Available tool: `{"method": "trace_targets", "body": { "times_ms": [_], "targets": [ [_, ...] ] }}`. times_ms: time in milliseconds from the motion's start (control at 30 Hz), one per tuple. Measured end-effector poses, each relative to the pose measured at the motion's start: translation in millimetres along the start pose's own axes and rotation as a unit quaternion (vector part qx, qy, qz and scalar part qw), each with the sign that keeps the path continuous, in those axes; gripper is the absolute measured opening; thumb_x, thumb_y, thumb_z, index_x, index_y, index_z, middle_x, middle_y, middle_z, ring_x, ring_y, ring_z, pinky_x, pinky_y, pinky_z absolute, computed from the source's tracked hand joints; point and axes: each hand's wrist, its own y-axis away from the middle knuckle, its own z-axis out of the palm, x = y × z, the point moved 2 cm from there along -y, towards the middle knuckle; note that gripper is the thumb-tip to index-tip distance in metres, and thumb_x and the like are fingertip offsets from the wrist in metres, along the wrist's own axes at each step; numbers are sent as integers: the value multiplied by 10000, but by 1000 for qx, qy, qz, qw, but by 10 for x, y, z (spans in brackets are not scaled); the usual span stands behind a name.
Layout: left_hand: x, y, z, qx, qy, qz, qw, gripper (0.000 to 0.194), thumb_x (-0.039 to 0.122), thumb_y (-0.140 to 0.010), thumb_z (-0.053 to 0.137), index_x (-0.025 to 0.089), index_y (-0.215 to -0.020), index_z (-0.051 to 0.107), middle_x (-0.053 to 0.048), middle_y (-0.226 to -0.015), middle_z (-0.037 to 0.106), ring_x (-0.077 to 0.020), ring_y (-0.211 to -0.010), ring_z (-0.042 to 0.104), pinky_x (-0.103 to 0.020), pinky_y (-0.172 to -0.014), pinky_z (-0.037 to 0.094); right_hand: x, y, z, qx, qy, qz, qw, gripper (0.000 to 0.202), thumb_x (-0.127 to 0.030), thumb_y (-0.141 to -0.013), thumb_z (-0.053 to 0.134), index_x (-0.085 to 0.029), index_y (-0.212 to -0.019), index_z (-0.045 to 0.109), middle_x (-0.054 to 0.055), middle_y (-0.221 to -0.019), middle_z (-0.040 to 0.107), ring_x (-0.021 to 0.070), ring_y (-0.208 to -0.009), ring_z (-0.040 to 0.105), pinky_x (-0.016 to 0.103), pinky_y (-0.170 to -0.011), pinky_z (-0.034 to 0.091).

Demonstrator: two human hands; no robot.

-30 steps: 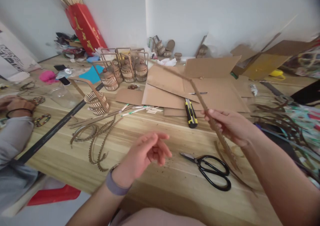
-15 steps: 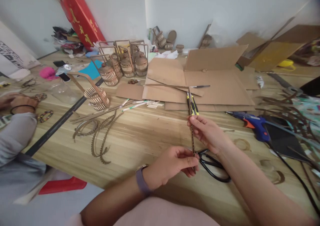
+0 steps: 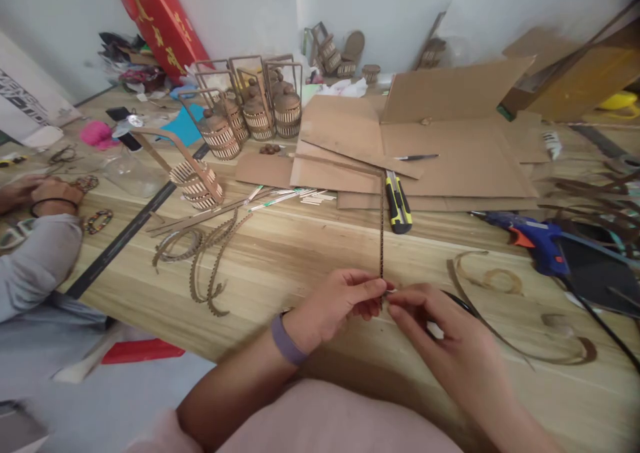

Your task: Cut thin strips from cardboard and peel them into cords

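Note:
My left hand (image 3: pixel 335 309) pinches a narrow strip of corrugated cardboard (image 3: pixel 382 239) near its lower end. The strip stands up and away from me, its fluted edge showing. My right hand (image 3: pixel 450 333) is closed, thumb and forefinger meeting just right of the strip's lower end. What lies between those fingertips is too small to make out. Black-handled scissors (image 3: pixel 457 300) are mostly hidden behind my right hand. Past the strip lies a yellow-and-black utility knife (image 3: pixel 399 203), close to the edge of the flattened cardboard box (image 3: pixel 450 163).
Left lie curled corrugated strips (image 3: pixel 193 266) and an open slatted basket (image 3: pixel 196 185). Several lidded baskets (image 3: pixel 260 116) stand behind. A blue glue gun (image 3: pixel 543 239) with its cord and a curved brown strip (image 3: pixel 530 356) lie right. Another person's hands (image 3: pixel 50 193) rest far left.
My right hand has let go of the strip's middle and come down to its lower end beside my left hand. The utility knife now shows clear of the strip. The view has shifted slightly.

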Motion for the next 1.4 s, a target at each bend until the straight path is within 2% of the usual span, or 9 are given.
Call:
{"method": "trace_targets", "body": {
  "times_ms": [133, 300, 467, 667, 867, 1100, 1400],
  "targets": [
    [-55, 11, 33, -1, 27, -17, 999, 573, 585, -601, 911, 116, -896, 764, -1, -713, 631, -81, -616, 508, -253, -653, 376, -92, 118, 40, 45, 33, -70, 996, 123, -283, -948, 596, -254, -885, 698, 2, -746, 708, 121, -584, 636, 236, -546, 529],
    [-35, 33, 75, 1, 43, -25, 999, 581, 569, -580, 930, 114, -889, 743, 14, -691, 624, -73, -593, 513, -250, -642, 381, -77, 185, 53, 51, 56, -85, 994, 81, -256, -935, 637, -248, -983, 701, 23, -849, 714, 109, -611, 644, 189, -451, 501],
    [-7, 34, 120, 3, 37, -28, 999, 605, 584, -539, 937, 110, -848, 721, 26, -654, 613, -71, -582, 507, -247, -628, 377, -96, 226, 45, 71, 69, -112, 989, 56, -227, -938, 631, -239, -964, 679, 15, -827, 710, 110, -602, 637, 219, -561, 570],
    [-31, 7, 111, 6, 22, -27, 999, 623, 608, -524, 929, 116, -835, 707, 30, -646, 619, -66, -559, 494, -251, -621, 373, -60, 230, 61, 77, 58, -115, 989, 74, -240, -955, 613, -250, -972, 685, 0, -823, 719, 108, -593, 638, 227, -586, 576],
    [-25, 26, 107, 2, 14, -30, 999, 617, 608, -538, 924, 114, -842, 712, 29, -649, 615, -67, -560, 492, -255, -627, 380, -62, 217, 4, 37, 63, -87, 993, 137, -283, -968, 583, -267, -939, 716, 23, -862, 768, 163, -759, 738, 263, -635, 593],
    [-33, 25, 101, -4, 14, -25, 1000, 598, 600, -566, 917, 117, -856, 716, 28, -649, 615, -72, -562, 508, -256, -637, 402, -44, 216, -11, 8, 76, -82, 994, 134, -259, -959, 587, -275, -983, 718, 16, -890, 764, 148, -754, 726, 256, -650, 585],
    [-17, 28, 141, 1, 29, -30, 999, 620, 588, -514, 942, 109, -824, 700, 29, -647, 619, -63, -563, 512, -249, -633, 403, -82, 201, 22, 27, 75, -91, 993, 93, -219, -941, 590, -260, -915, 670, 4, -818, 730, 143, -701, 700, 252, -631, 554]
  ]
}}
